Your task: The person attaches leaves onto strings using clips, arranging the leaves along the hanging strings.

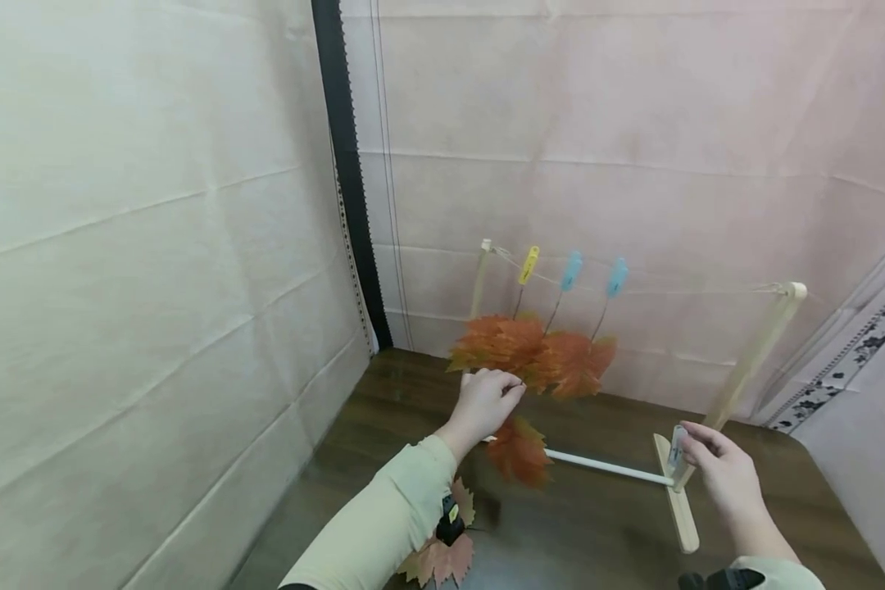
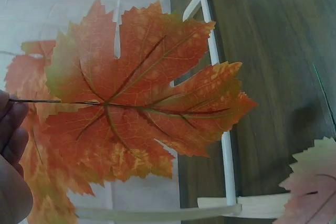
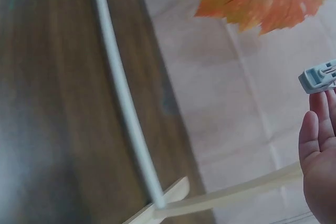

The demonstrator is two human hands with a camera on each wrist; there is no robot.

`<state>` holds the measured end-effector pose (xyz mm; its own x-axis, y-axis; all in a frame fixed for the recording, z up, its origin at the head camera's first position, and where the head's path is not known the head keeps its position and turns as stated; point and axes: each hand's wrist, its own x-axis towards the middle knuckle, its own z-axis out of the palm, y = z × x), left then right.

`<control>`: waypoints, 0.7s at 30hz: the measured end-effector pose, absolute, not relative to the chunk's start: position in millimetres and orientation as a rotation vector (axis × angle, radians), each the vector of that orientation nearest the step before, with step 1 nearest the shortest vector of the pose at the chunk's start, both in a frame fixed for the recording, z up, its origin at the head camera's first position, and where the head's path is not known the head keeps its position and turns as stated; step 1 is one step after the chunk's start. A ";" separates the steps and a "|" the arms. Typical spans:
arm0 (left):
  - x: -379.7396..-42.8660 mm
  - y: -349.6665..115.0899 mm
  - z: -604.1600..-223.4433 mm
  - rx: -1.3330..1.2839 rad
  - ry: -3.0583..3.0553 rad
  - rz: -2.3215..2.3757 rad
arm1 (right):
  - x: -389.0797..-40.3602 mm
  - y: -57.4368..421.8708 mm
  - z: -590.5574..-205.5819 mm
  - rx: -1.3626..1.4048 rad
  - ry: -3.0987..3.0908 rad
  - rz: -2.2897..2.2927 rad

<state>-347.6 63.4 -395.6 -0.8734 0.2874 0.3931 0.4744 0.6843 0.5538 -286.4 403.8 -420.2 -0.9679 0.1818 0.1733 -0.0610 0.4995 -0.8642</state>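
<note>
By its thin stem [image 2: 52,101], my left hand [image 1: 485,403] pinches an orange artificial maple leaf [image 1: 519,453], which hangs below the fingers in the head view. The same leaf [image 2: 142,87] spreads across the left wrist view. My right hand [image 1: 726,475] holds a pale blue clothespin [image 1: 677,445] between thumb and fingers, beside the rack's right post [image 1: 755,356]. Beyond the left hand, several orange leaves [image 1: 578,366] dangle from a string, their stems clipped by a yellow clothespin [image 1: 528,265] and two blue clothespins [image 1: 572,271].
The wooden rack's string [image 1: 693,292] runs between two posts, with a white rod [image 1: 608,467] joining the feet [image 1: 683,520] low down. Paler leaves [image 1: 446,559] lie on the dark table [image 1: 575,533] under my left forearm. Cloth walls [image 1: 634,123] enclose the back and sides.
</note>
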 end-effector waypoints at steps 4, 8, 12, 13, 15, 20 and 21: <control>-346.5 73.4 -389.3 -0.627 -2.616 -0.951 | -292.9 400.2 -404.8 -0.019 -2.296 1.640; -348.2 78.7 -383.3 -0.638 -2.614 -0.985 | -300.2 397.8 -387.8 0.079 -2.160 1.776; -350.5 83.0 -379.3 -0.615 -2.631 -1.020 | -305.0 396.7 -372.1 0.106 -2.159 1.768; -351.2 84.3 -378.2 -0.611 -2.635 -1.026 | -305.8 396.4 -368.5 0.097 -2.190 1.724; -352.4 87.1 -375.9 -0.609 -2.649 -1.025 | -307.5 395.7 -361.4 0.082 -2.248 1.640; -357.0 94.0 -367.5 -0.625 -2.669 -0.979 | -311.1 391.0 -343.6 -0.006 -2.396 1.440; -358.2 95.0 -365.1 -0.628 -2.665 -0.973 | -311.9 389.7 -339.6 -0.030 -2.414 1.425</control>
